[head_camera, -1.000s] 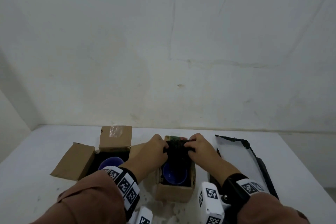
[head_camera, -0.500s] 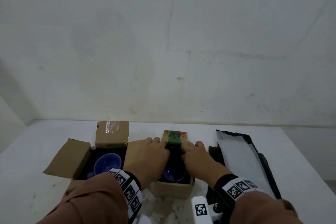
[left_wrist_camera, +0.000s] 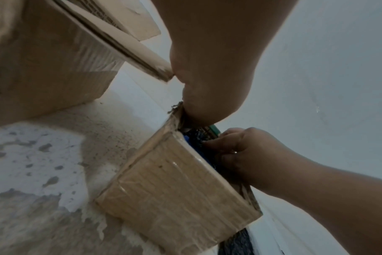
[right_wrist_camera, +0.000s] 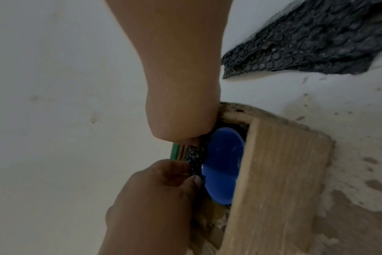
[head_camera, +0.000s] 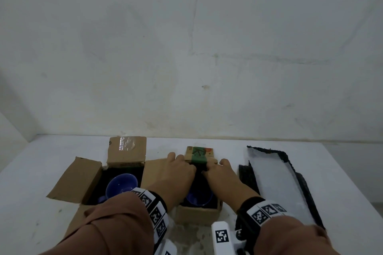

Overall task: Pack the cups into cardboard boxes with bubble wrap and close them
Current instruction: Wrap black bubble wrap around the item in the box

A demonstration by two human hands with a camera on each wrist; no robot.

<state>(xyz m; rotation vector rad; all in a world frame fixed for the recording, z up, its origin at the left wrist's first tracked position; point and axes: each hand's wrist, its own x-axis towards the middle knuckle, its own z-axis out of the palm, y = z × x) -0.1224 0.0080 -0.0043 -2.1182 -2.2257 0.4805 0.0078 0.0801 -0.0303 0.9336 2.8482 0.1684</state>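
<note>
A small cardboard box (head_camera: 198, 214) stands at the table's middle with a blue cup (head_camera: 199, 201) inside. Black bubble wrap (head_camera: 200, 166) lines the box at its far side, below the green-taped far flap (head_camera: 198, 153). My left hand (head_camera: 183, 164) and right hand (head_camera: 214, 166) lie over the box's opening, fingertips meeting at the wrap. In the right wrist view my left hand (right_wrist_camera: 185, 174) pinches the black wrap (right_wrist_camera: 194, 160) beside the cup (right_wrist_camera: 222, 165). In the left wrist view my right hand (left_wrist_camera: 220, 146) curls on the wrap at the box (left_wrist_camera: 175, 189) rim.
A second open box (head_camera: 87, 180) with flaps spread stands at the left, holding another blue cup (head_camera: 121, 186) on black wrap. A long sheet of black bubble wrap (head_camera: 273, 180), white side up, lies at the right. The wall runs close behind; the table's edge is at the right.
Both hands have gone down and forward with the black wrap, from above the cup to the box's far side. More of the taped far flap now shows.
</note>
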